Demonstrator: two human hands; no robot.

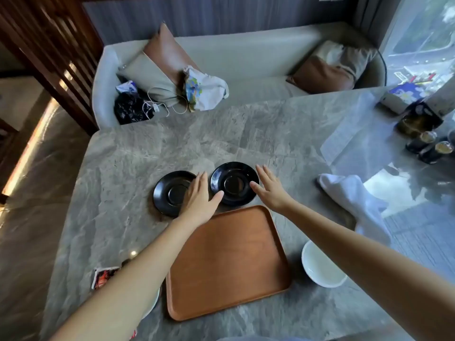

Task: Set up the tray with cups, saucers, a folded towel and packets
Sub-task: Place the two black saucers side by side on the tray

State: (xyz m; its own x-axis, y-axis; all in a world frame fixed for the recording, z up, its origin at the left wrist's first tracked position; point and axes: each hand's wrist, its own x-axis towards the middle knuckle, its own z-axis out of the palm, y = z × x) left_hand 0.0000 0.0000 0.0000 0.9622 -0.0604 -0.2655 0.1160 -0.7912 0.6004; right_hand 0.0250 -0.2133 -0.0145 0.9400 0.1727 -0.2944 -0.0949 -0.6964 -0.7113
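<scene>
So both hands are out over the two black saucers, which sit side by side on the grey marble table point(123, 168), just past the far edge of the wooden tray point(229, 262). Left hand point(199, 199) is flat, fingers straight and pressed together, lying over the right-hand rim of the left saucer point(171, 193), thumb stuck out toward the right saucer point(234, 183). Right hand point(270, 189) is palm down with fingers loosely spread, at that saucer's right rim, thumb over its edge. Neither hand is gripping anything. Honestly can't tell if they're touching the saucers or just hovering, it's a bit blurry. The saucers are close together but not touching. A white cup point(320, 264) sits on the table just beside the tray's right edge, partly behind the right forearm. The white towel point(352, 200) lies crumpled further right, well apart from the tray. A red-and-white packet point(103, 276) peeks out from behind the left forearm near the table's left edge. Dark tins point(428, 143) stand at the far right.
</scene>
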